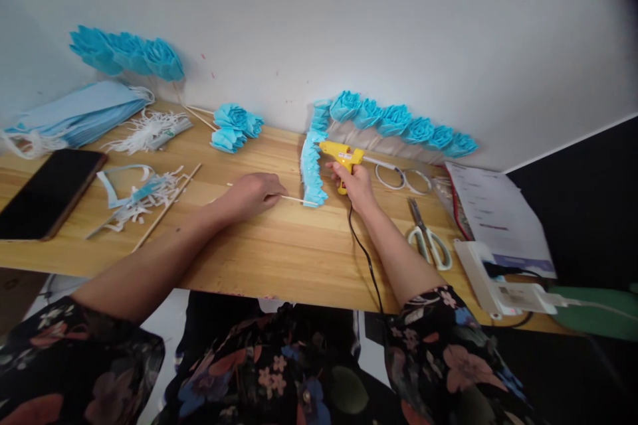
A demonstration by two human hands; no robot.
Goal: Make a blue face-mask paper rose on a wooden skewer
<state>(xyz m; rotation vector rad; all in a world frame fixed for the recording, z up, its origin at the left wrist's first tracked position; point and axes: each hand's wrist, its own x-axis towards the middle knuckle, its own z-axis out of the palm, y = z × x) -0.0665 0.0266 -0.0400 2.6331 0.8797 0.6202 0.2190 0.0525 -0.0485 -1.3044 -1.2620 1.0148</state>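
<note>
My right hand [356, 186] grips a yellow glue gun [341, 155], its nozzle pointing left toward a folded strip of blue paper [312, 166] that runs from the wall down to the table. My left hand [252, 196] is closed on a thin wooden stick [299, 199], whose tip reaches the strip's lower end. The gun's black cord [363, 252] trails back over the table edge.
Blue paper flowers [399, 121] line the wall; more flowers [233, 125] lie further left. A phone [47, 191], paper scraps [142, 196], loose sticks, scissors [427, 239], tape rings [403, 178], papers [493, 212] and a white power strip [491, 285] rest on the wooden table [279, 259].
</note>
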